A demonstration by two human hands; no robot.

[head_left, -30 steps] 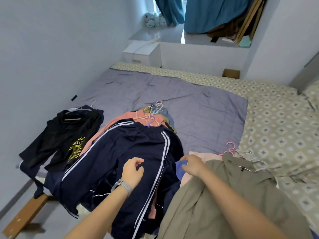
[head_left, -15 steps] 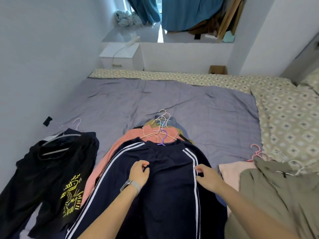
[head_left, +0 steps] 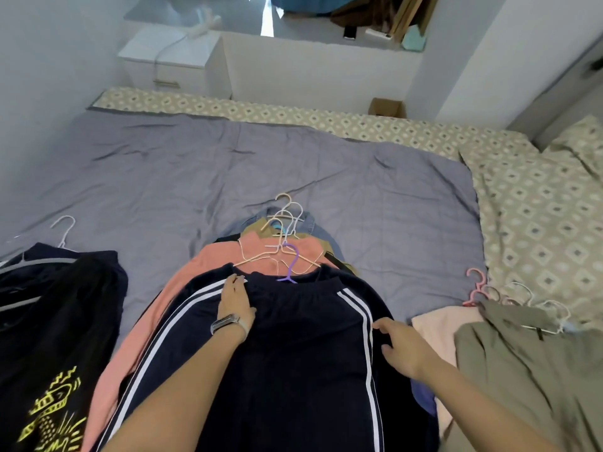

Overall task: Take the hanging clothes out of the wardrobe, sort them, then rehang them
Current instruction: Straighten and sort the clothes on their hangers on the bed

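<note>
Navy track pants [head_left: 293, 347] with white side stripes lie on top of the middle pile on the bed, on a purple hanger [head_left: 290, 262]. My left hand [head_left: 235, 298] lies flat near the waistband's left stripe, fingers straight. My right hand [head_left: 396, 347] touches the pants' right edge beside the right stripe, fingers loosely spread. Under the pants are a salmon garment [head_left: 208, 265] and more clothes on several thin hangers [head_left: 284, 220]. A black pile [head_left: 55, 321] with a yellow print lies on the left. An olive garment [head_left: 528, 380] and a pale pink one [head_left: 437, 327] lie on the right.
The purple-grey quilt [head_left: 228, 164] covers most of the bed, with the patterned sheet [head_left: 538, 216] bare on the right. A white bedside cabinet [head_left: 169, 60] and a small cardboard box [head_left: 386, 107] stand beyond the bed. The wall runs along the left.
My left hand slid up the navy pants to the waistband and flattened out. My right hand moved from the olive pile to the pants' right edge. The view moved in and tilted down.
</note>
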